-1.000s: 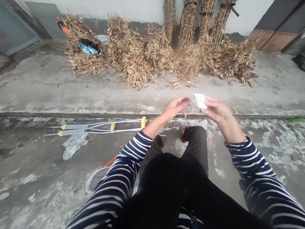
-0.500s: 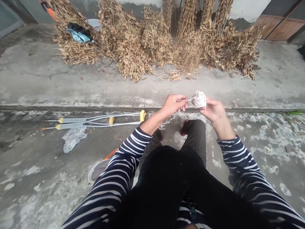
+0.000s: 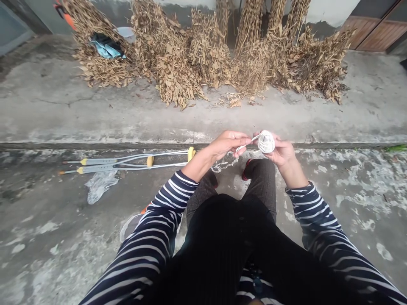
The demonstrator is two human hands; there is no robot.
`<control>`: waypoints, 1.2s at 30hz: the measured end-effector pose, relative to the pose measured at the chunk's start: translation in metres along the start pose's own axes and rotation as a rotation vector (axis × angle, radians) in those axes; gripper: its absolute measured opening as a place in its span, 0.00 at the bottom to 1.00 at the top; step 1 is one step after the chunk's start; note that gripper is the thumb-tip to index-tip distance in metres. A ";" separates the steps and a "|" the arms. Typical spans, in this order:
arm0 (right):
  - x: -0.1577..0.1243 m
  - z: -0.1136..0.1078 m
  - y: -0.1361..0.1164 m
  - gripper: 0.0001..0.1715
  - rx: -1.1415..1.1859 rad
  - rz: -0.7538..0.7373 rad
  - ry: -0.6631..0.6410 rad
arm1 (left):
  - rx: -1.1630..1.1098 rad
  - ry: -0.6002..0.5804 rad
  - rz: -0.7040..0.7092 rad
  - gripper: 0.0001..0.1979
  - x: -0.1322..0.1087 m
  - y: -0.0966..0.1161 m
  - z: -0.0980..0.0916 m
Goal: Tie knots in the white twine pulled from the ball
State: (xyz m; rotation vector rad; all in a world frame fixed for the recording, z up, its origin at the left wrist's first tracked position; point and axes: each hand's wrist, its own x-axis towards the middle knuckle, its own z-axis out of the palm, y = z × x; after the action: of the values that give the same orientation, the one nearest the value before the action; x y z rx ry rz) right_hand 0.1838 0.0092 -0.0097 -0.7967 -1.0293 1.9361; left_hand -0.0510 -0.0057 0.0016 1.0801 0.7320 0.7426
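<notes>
A ball of white cord (image 3: pixel 266 142) is held in my right hand (image 3: pixel 283 153), its coiled end facing me. My left hand (image 3: pixel 227 146) pinches the cord's strand (image 3: pixel 254 139) just left of the ball, so a short length runs taut between the two hands. Below my left fingers the loose cord (image 3: pixel 224 165) trails down in a tangled line toward the ground between my feet. Part of my right fingers is hidden behind the ball.
A pair of crutches (image 3: pixel 133 161) lies to the left, beside a clear plastic bag (image 3: pixel 101 185). A concrete step edge (image 3: pixel 159 145) crosses ahead. Dried plant bundles (image 3: pixel 206 59) lean on the wall. A mesh item (image 3: pixel 129 226) is partly behind my left sleeve.
The ball has turned in my right hand, so its end now faces me, and it sits slightly lower. More loose cord shows below my left hand.
</notes>
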 end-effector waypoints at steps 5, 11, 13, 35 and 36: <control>-0.001 -0.003 0.010 0.26 0.039 -0.024 -0.012 | 0.053 0.119 0.075 0.17 -0.003 -0.002 0.003; -0.006 -0.004 0.020 0.32 0.059 -0.010 -0.062 | 0.187 0.193 0.135 0.11 -0.008 -0.004 0.000; -0.009 0.001 0.019 0.32 0.043 -0.018 -0.098 | 0.219 0.208 0.142 0.09 -0.008 -0.006 -0.004; -0.023 0.015 0.021 0.26 0.011 -0.138 -0.198 | 0.941 0.368 0.755 0.17 -0.020 -0.045 0.004; -0.024 0.017 0.021 0.26 0.004 -0.137 -0.195 | 0.906 0.362 0.730 0.18 -0.021 -0.044 0.005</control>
State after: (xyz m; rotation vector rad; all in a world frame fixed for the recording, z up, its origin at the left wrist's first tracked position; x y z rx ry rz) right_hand 0.1751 -0.0249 -0.0163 -0.5279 -1.1639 1.9241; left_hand -0.0512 -0.0387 -0.0355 2.1317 1.0309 1.2993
